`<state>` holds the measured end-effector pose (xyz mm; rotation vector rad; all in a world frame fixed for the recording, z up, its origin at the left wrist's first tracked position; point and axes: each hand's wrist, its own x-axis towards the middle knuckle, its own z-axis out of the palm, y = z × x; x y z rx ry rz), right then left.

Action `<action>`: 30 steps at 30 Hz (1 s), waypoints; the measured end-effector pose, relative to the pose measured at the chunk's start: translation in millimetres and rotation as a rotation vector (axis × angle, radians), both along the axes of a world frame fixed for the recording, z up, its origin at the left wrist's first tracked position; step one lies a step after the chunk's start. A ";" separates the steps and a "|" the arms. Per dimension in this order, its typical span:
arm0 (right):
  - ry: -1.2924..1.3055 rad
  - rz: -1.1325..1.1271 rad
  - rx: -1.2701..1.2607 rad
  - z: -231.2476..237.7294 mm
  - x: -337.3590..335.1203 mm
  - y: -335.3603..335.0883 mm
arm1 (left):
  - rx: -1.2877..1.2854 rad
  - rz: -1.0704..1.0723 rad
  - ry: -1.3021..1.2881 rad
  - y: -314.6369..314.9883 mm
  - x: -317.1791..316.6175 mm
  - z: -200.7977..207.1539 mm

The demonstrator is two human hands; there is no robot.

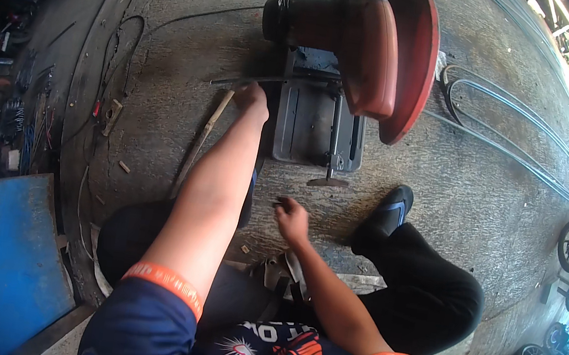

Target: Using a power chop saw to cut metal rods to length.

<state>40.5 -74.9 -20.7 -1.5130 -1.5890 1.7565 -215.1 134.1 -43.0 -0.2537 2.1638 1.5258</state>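
The left hand [249, 98] was at the dark rod [222, 80] near the red saw [376, 53], grip unclear; the right hand [292, 222] was part-curled, hold unclear; steady, level support appeared advisable.

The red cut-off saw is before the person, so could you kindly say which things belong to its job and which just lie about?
Likely the job:
- red cut-off saw
- its clamp screw
- dark rod by the left hand

Likely lying about:
- wooden stick
- blue panel

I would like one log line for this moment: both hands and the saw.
left hand: at thin rod, grip unclear | right hand: fingers curled, near clamp handle, contents unclear | red saw: on floor
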 end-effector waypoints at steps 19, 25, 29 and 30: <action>0.154 -0.709 0.112 23.7 24.3 61.2 | 0.565 0.164 -0.441 -12.8 -110.1 -7.9; 0.388 -0.059 0.045 115.3 -38.8 34.1 | 0.222 0.190 -0.119 -56.6 -217.9 137.3; 0.362 0.154 0.304 165.4 -36.4 62.9 | 0.276 0.038 0.267 -93.2 -231.8 273.8; 0.385 0.211 0.270 190.3 -36.7 66.3 | 0.319 0.001 0.271 -108.7 -234.9 312.6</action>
